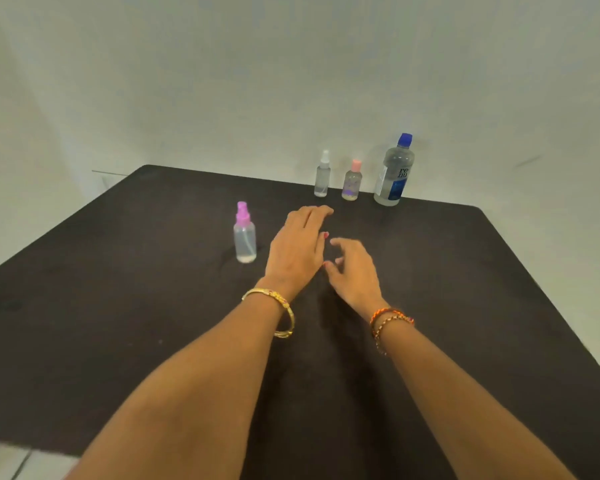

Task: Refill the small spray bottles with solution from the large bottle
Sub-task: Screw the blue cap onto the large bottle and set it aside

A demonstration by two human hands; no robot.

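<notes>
Light is soft and even, moderately bright, with a faint greenish cast on the pale wall. The dark bench soaks up most of it and shows almost no glare; shadows on it are weak, a diffuse patch lying under the right hand and a small smudge beside the purple-capped spray bottle. Both hands are slightly smeared by motion blur, the left hand blurred at its fingers. The wide lens bends the bench edges. The large bottle looks soft, its label barely legible.
</notes>
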